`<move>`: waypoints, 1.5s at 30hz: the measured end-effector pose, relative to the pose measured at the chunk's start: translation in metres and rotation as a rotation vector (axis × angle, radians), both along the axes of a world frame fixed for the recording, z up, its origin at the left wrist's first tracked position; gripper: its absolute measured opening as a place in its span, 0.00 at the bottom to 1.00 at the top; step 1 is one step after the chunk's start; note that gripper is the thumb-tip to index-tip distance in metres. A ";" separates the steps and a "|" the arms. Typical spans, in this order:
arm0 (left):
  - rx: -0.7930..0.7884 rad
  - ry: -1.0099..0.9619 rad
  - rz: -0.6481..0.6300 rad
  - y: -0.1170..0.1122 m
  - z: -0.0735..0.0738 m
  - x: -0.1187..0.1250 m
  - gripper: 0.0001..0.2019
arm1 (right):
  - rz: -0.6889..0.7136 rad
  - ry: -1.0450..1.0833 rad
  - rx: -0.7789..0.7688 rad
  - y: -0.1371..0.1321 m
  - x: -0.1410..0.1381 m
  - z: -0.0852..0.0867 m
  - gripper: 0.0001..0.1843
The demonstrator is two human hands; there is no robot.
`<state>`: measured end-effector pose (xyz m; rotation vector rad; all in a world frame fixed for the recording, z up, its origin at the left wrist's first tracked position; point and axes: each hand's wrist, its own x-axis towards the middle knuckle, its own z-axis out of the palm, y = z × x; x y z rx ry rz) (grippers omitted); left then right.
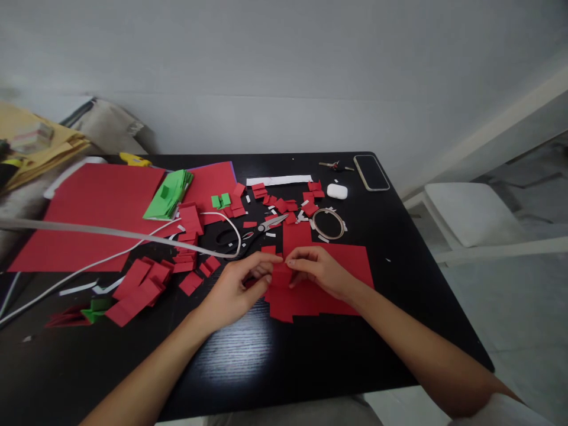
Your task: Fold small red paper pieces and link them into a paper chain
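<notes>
Between my two hands is a small piece of red paper point(281, 276), held upright above larger red paper sheets point(341, 299) lying on the black table. My left hand point(244, 283) pinches its left side with thumb and fingers. At its right edge, my right hand point(317, 269) grips with thumb and bent fingers. Black-handled scissors point(271, 223) lie just beyond my hands, their blades pointing right. A roll of tape point(329, 224) rests flat to the right of them. Small folded red pieces point(284, 206) and white scraps are scattered behind.
On the left are big red sheets point(93, 207), a green paper stack point(171, 194), folded red strips point(139, 290) and a white cable point(110, 254). A yellow cutter point(134, 160) lies farther back. Keys point(336, 166), a white case point(337, 191) and a phone point(371, 173) are at back right.
</notes>
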<state>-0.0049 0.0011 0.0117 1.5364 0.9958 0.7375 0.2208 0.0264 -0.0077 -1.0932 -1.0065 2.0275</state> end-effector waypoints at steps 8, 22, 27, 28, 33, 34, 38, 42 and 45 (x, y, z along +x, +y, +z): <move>-0.028 0.010 -0.002 0.000 0.002 0.001 0.15 | 0.005 -0.018 -0.011 0.001 0.000 0.001 0.12; -0.024 0.034 0.022 -0.002 0.001 0.002 0.13 | 0.046 -0.062 0.033 -0.001 -0.001 0.007 0.15; -0.003 0.073 0.049 -0.001 0.000 0.002 0.12 | 0.078 -0.069 0.042 -0.002 -0.002 0.009 0.15; 0.008 0.072 0.052 -0.001 0.001 0.002 0.12 | 0.073 -0.065 0.038 -0.002 -0.002 0.009 0.15; 0.064 0.082 0.047 0.001 0.006 0.001 0.12 | 0.054 -0.062 0.013 -0.001 -0.002 0.009 0.14; 0.061 0.082 0.045 0.001 0.006 0.001 0.12 | 0.053 -0.063 0.011 -0.001 -0.001 0.009 0.14; 0.037 0.069 0.046 0.000 0.004 0.001 0.12 | 0.048 -0.065 0.014 -0.001 -0.001 0.010 0.13; 0.043 0.064 0.047 -0.001 0.003 0.002 0.12 | 0.051 -0.065 0.019 -0.001 -0.002 0.010 0.14; 0.066 0.077 0.042 -0.001 0.002 0.002 0.12 | 0.055 -0.090 0.056 -0.001 -0.001 0.010 0.13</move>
